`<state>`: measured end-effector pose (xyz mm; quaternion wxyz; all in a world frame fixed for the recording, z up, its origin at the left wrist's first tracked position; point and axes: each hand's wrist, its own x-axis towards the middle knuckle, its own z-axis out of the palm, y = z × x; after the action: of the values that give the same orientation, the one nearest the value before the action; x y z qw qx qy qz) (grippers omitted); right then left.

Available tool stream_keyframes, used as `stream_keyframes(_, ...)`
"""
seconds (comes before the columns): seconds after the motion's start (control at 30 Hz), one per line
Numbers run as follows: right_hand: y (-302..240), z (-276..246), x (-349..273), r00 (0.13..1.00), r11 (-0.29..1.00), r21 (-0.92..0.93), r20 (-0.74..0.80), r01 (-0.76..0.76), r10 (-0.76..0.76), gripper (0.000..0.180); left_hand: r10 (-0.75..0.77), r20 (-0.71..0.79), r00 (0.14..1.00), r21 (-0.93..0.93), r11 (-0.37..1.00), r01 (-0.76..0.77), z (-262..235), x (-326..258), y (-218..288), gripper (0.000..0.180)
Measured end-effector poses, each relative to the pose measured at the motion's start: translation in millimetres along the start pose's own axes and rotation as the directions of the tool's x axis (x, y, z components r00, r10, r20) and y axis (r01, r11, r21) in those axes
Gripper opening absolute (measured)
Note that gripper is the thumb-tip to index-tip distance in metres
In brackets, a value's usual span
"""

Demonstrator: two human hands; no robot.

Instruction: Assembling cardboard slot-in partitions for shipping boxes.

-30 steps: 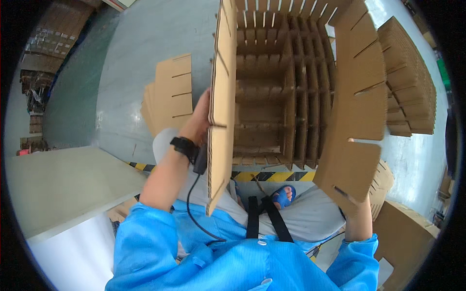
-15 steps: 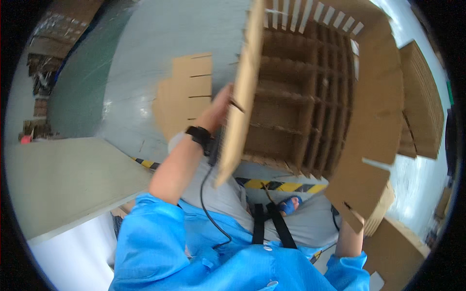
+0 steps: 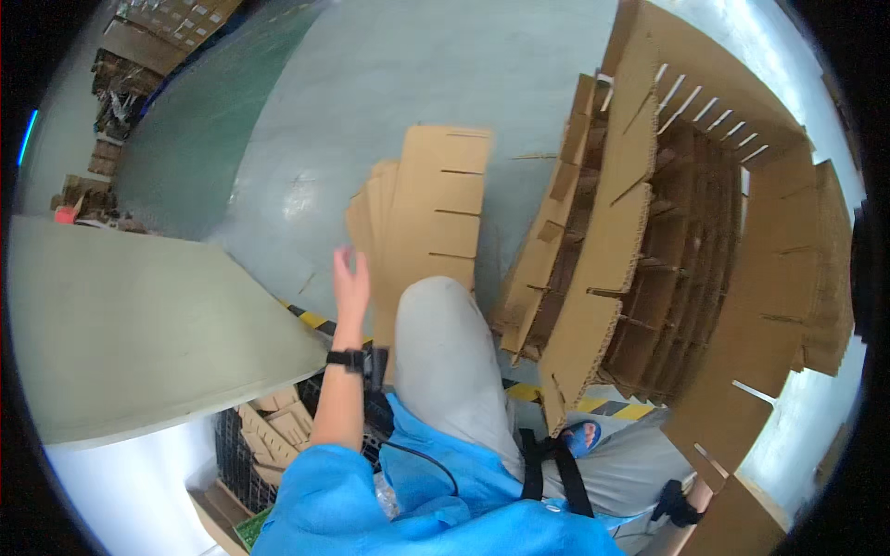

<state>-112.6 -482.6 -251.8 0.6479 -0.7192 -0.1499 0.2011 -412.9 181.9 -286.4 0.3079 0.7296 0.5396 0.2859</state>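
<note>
The left hand, fingers parted and empty, hung near fanned, slotted cardboard sheets; the right hand, beside a gridded corrugated partition, had its grip obscured.

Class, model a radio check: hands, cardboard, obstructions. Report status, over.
Left hand empty, near slotted sheets. Right hand by near end of cardboard grid, partly hidden, grip unclear. Left knee blocks view of some sheets.
</note>
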Motion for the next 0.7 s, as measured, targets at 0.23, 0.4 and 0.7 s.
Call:
stream_keyframes(0.23,12,-6,-22,0.951,0.973,-0.214,-0.277,0.08,-0.139,0.039,-0.259,0.297,0.919,0.308,0.937,0.164,-12,-115,-41,0.043)
stream_keyframes(0.4,-78,57,4,0.848,0.941,-0.284,-0.53,-0.182,0.004,0.041,-0.035,0.455,0.89,0.029,0.999,0.024,1,-107,-115,0.034)
stream_keyframes(0.7,-91,53,-22,0.721,0.975,-0.041,-0.68,-0.22,0.134,0.045,-0.133,0.764,0.632,-0.24,0.85,0.469,15,-126,-110,0.045)
